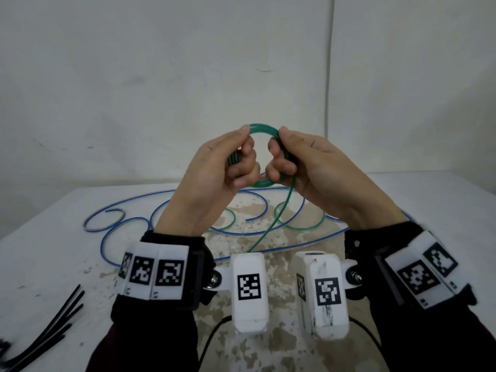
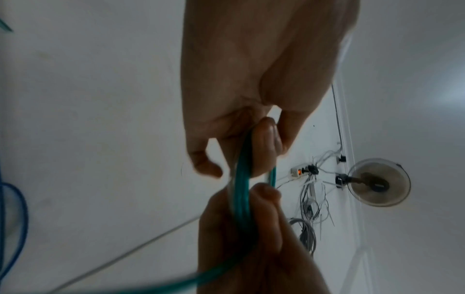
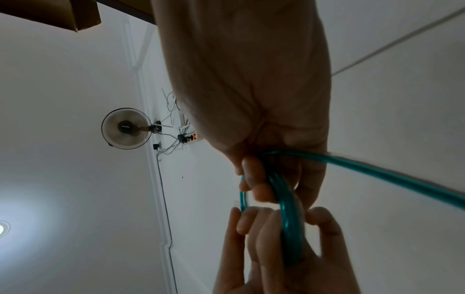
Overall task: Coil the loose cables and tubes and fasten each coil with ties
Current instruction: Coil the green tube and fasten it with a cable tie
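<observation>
A green tube is wound into a small coil [image 1: 263, 128] that I hold up above the table. My left hand [image 1: 237, 154] grips the coil's left side, fingers curled round the strands [image 2: 242, 179]. My right hand [image 1: 281, 157] grips the right side, thumb on top, strands [image 3: 286, 208] running through its fingers. A loose green tail [image 1: 279, 218] hangs from the right hand down to the table, where more green tube [image 1: 303, 224] lies in loops. A long blue tube [image 1: 128, 218] sprawls loose on the table behind my wrists.
Several black cable ties [image 1: 56, 323] lie at the table's front left. The white table [image 1: 48, 237] has a worn brown patch in the middle. A white wall stands close behind. A thin cable [image 1: 330, 76] runs down the wall at the right.
</observation>
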`<state>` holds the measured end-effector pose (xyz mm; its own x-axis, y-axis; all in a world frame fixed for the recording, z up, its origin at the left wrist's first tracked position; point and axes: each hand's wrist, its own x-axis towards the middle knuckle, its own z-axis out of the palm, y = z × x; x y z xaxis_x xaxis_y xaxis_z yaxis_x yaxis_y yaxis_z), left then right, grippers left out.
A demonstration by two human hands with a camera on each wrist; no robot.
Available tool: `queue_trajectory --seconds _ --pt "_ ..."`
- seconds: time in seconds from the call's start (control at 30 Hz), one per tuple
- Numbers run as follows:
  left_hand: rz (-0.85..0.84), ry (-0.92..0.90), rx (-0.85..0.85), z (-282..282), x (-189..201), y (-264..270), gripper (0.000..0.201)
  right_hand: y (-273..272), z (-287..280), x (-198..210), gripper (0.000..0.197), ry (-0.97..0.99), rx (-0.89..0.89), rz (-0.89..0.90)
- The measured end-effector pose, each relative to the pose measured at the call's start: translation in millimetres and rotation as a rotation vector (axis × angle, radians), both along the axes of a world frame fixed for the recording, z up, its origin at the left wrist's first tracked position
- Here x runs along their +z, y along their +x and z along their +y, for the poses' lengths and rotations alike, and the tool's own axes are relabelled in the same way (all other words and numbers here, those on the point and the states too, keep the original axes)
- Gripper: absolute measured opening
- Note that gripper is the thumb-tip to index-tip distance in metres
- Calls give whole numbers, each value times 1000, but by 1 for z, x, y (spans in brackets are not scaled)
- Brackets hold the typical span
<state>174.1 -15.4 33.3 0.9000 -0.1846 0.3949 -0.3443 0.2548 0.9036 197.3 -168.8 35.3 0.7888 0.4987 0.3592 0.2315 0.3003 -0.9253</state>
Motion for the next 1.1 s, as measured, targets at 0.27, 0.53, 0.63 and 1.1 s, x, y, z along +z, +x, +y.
queue_trajectory --seconds 0.27,0.53,0.63,1.1 --pt "-102 85 66 -1 0 -4 32 -1 2 0 37 -50 -41 -54" --pt "-25 -74 3 -4 2 -1 34 1 1 -1 35 43 -5 -36" --pt "28 81 -31 -2 1 -3 31 2 -1 -1 36 -71 -58 -81" --pt "38 219 24 1 0 -7 33 0 -1 -3 38 -194 -49 -108"
